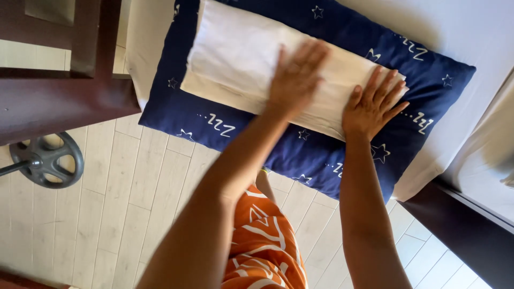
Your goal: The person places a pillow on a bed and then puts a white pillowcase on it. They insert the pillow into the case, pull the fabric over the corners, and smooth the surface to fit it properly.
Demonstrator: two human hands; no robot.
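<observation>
Folded white cloth point(235, 69): is being pressed flat on a dark blue pillow point(321, 155) with star pattern, which is lying on a white bed point(466, 37) at its edge. The cloth's long axis is running from upper left to lower right, matching the pillow's. The left hand point(296, 79) is being laid flat, fingers spread, mid-cloth; the right hand point(372, 104) is likewise being laid open on the cloth's lower-right end. The hands are being kept apart, gripping nothing. A wooden floor point(107, 225) and a grey wheel point(48, 159) are being shown below.
</observation>
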